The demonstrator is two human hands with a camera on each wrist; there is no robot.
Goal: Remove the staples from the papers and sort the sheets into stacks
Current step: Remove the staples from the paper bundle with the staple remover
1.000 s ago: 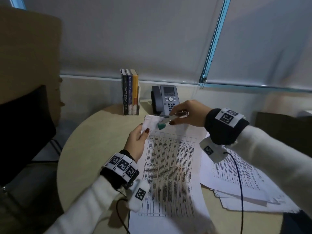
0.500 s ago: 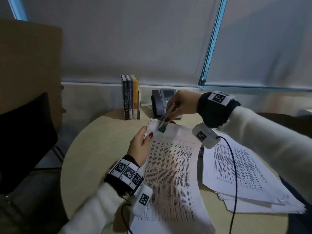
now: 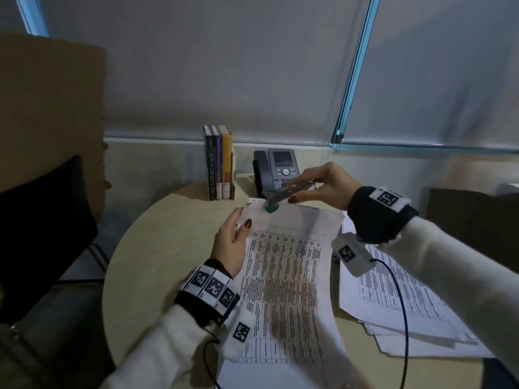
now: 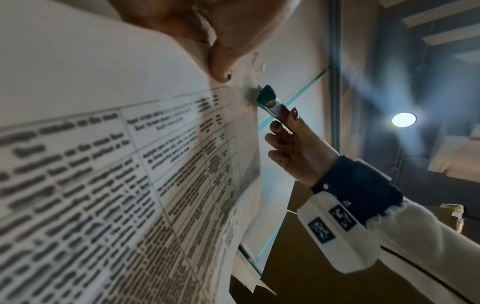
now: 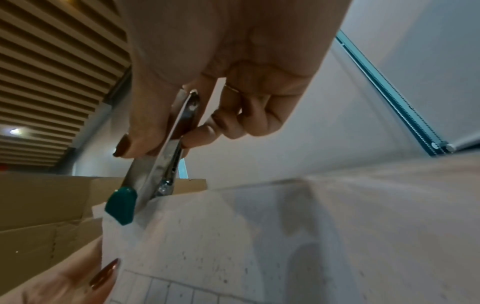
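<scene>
Black book (image 3: 211,164), spine lettering: "DATA DRIVEN DE", the rest cut off at the foot. Purple book (image 3: 218,161), spine: "THE FAITH… AMERICAN SOCIETIES", small and partly unclear. Held sheet (image 3: 283,276) and the right-hand stack (image 3: 398,301): printed tables, text too blurred to read; wrist bands (image 3: 212,286) carry black-and-white square code markers, no letters legible.

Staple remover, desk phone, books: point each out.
staple remover (image 3: 280,192), head view, metal body.
desk phone (image 3: 283,158), head view, its screen.
books (image 3: 212,169), head view, spine of the black one.
</scene>
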